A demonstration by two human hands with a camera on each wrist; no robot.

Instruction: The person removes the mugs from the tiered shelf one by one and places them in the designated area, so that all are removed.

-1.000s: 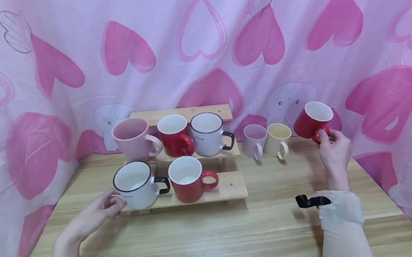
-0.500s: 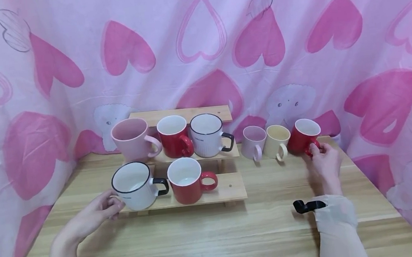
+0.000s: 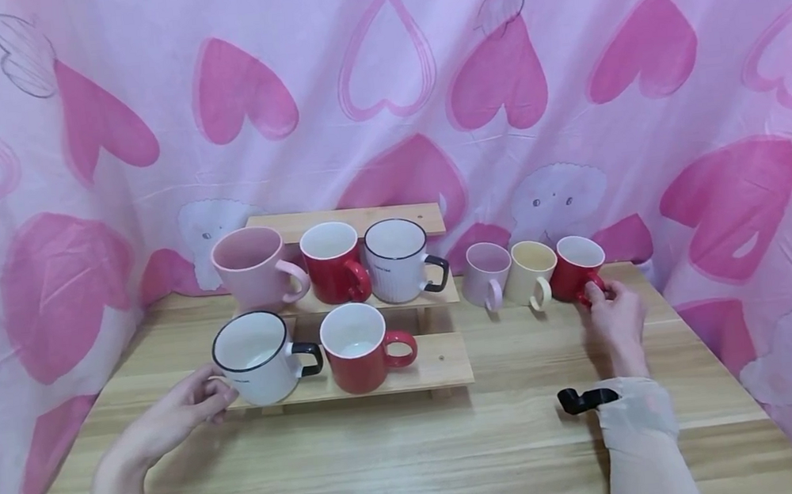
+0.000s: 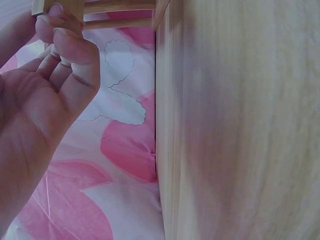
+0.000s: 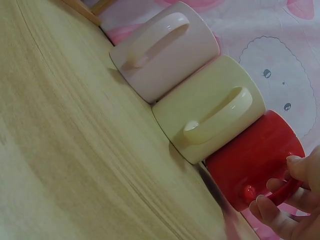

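Observation:
At the right end of a row on the table stands a red mug (image 3: 572, 274), white inside. My right hand (image 3: 617, 313) pinches its handle between thumb and fingers, seen closely in the right wrist view. To its left stand a cream mug (image 5: 210, 107) and a small pink mug (image 5: 165, 52), handles facing me. My left hand (image 3: 182, 407) is at the left end of the wooden rack's lower shelf (image 3: 444, 370), beside a white mug with a black rim (image 3: 258, 375). Its fingers (image 4: 75, 52) are curled right at the plank's end; I cannot tell whether they grip it.
Another red mug (image 3: 359, 366) shares the lower shelf. Above, the middle shelf holds a large pink mug (image 3: 250, 273), a red mug (image 3: 330, 273) and a white mug with black handle (image 3: 397, 271). A pink heart-patterned curtain (image 3: 380, 81) hangs behind the table (image 3: 402, 461).
My right hand has lowered the red mug from the air onto the table and moved it left, close beside the cream mug. My left hand has stayed at the rack.

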